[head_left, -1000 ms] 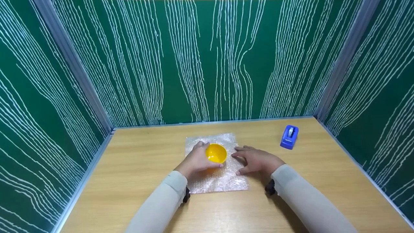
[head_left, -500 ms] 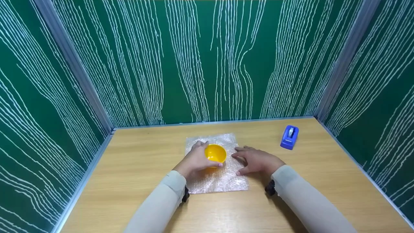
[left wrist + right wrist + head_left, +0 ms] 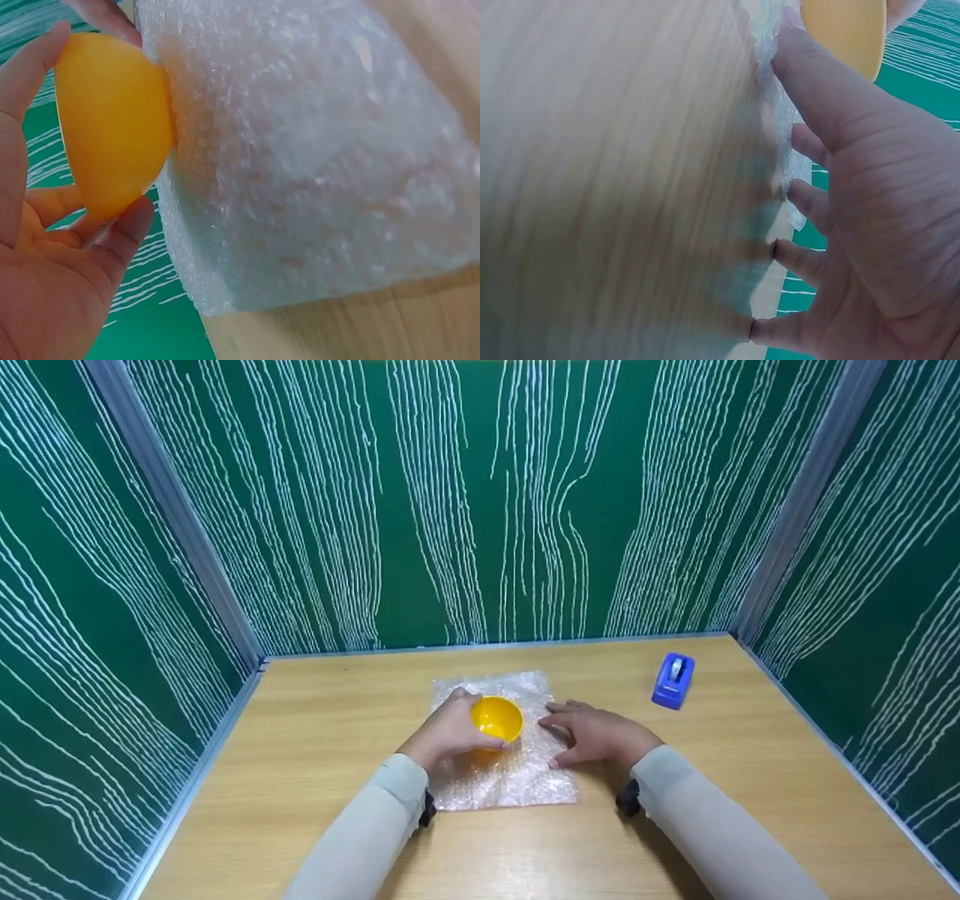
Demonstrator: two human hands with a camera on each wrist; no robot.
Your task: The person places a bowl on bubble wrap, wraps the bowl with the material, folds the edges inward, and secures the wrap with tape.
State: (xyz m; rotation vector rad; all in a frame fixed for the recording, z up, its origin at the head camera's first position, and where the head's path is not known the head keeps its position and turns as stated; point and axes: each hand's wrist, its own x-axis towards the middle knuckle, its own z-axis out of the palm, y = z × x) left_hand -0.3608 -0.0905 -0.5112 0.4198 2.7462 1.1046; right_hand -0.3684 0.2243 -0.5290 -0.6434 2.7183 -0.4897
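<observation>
Yellow bowl (image 3: 499, 718) edges leftward, left fingers (image 3: 124, 238) pinching it. Spread right fingers (image 3: 804, 261) touch bubble wrap (image 3: 517, 789), which could wrinkle (from the bowl dragging).

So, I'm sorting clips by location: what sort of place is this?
Probably a partitioned work booth: a wood-grain table walled on three visible sides by white-streaked green panels, with grey posts at the corners.

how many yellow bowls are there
1: the yellow bowl sits upright on the bubble wrap near the middle of the table, held at its side by the left hand. No view shows another.
</observation>
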